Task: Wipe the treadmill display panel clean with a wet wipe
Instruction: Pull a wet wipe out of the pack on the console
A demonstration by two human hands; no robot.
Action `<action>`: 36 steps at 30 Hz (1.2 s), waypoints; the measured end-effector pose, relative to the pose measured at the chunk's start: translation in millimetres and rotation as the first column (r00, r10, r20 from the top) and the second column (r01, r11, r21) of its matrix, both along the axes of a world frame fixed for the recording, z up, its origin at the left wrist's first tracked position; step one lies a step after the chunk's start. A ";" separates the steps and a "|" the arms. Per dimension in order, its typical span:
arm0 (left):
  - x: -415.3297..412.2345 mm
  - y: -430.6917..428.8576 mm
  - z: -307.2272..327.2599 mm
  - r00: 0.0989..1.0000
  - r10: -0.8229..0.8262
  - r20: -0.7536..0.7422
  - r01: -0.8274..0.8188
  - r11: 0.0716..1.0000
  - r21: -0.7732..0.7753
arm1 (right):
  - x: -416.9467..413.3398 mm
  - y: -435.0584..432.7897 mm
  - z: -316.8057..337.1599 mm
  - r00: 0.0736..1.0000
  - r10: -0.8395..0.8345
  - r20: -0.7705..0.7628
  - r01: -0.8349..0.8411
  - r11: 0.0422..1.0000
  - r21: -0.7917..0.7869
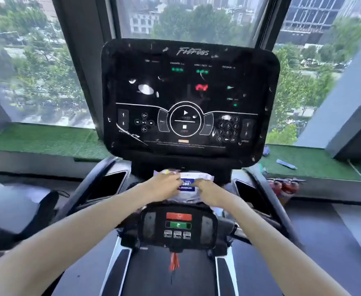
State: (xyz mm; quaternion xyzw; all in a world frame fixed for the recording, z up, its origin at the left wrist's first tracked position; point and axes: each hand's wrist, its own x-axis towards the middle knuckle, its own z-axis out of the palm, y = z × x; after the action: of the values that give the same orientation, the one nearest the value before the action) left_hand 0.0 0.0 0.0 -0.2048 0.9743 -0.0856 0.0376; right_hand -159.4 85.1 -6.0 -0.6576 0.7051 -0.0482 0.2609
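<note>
Both my hands are down on the wet wipe pack (198, 177), which lies on the shelf of the treadmill just below the display panel (186, 99) and just above the lower console (178, 226). My left hand (164, 185) covers the left part of the pack, fingers curled down over it and gripping it, fingertips reaching the blue label (187, 185) on top. My right hand (209, 192) comes in from the other side with its fingertips at the label's right edge, but the blur there is too heavy to tell whether they pinch it or only touch. The panel stands upright in front of me, black and glossy, with green and red lights lit and pale smears and flecks scattered over the glass and frame. On the lower console a red button (179, 216) sits above a green button (178, 225), and a red cord (173, 261) hangs under it over the belt. Behind the panel is the window (36, 60), with a turf ledge (47, 139) along its base
</note>
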 end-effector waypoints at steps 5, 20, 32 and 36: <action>-20.9 -12.9 -22.6 0.998 0.047 0.044 -0.053 0.989 0.137 | -12.7 -9.1 -3.5 1.000 -0.001 -0.023 0.002 0.998 0.055; -23.5 -36.0 2.8 0.985 -0.147 0.095 0.148 0.989 -0.009 | -25.9 -20.9 -20.9 0.986 -0.166 0.025 0.168 0.983 -0.079; -16.4 -38.8 -19.1 0.958 -0.284 -0.034 0.285 0.958 0.039 | -5.0 -34.2 -20.3 0.973 -0.229 -0.035 0.217 0.955 -0.202; -25.8 -35.0 -27.0 0.980 -0.174 -0.101 0.197 0.924 0.327 | -4.1 -34.3 -21.4 0.951 -0.301 0.073 0.310 0.920 -0.239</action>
State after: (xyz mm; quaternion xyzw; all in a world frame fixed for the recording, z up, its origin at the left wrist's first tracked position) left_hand -25.8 -35.0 -27.0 -0.1051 0.9903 0.0856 0.0296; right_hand -163.5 50.8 -27.4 -0.5662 0.7826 -0.1876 0.1783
